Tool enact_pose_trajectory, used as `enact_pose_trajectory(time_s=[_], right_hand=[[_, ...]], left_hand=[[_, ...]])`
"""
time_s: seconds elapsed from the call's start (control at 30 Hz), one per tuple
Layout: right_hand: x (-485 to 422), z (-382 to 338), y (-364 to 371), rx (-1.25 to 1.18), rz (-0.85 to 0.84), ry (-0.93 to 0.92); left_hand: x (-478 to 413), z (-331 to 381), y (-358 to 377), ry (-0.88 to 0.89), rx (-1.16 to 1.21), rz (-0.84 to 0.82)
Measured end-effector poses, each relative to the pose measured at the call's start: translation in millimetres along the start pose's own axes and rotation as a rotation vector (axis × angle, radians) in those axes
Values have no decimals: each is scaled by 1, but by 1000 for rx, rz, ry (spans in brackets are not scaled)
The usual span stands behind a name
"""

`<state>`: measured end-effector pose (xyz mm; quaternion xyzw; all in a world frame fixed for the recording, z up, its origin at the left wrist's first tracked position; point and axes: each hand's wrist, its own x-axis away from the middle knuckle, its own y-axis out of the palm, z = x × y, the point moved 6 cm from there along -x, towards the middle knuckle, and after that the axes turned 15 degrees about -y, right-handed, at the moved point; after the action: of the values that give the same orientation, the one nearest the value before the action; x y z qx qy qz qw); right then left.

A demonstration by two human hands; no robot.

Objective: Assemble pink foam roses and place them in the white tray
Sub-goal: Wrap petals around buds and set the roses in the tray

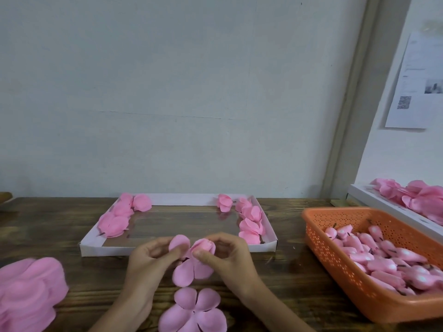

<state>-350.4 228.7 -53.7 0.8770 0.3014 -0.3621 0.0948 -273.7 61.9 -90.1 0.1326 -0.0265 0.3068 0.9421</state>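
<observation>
Both hands, left hand [153, 254] and right hand [224, 252], pinch the half-built rose [194, 257] above the table [275, 271]; squeeze unevenly and petals could slip off-centre.

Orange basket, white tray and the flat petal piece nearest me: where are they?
orange basket [335, 264], head view, its perforated left wall.
white tray [187, 199], head view, its far wall.
flat petal piece [193, 310], head view, its middle.

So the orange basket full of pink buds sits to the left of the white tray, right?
No. The head view shows the orange basket full of pink buds sitting to the right of the white tray, not the left.
</observation>
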Motion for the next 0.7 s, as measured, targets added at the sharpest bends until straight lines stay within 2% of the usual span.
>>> enact_pose_trajectory(time_s=[0.13, 0.5, 0.7], right_hand=[[3, -4, 7, 43, -40, -16], [5, -5, 5, 130, 50, -13], [5, -2, 0, 163, 82, -13]], left_hand=[[9, 9, 6, 101, -82, -10], [23, 27, 19, 430, -217, -88], [33, 31, 28, 422, -252, -186]])
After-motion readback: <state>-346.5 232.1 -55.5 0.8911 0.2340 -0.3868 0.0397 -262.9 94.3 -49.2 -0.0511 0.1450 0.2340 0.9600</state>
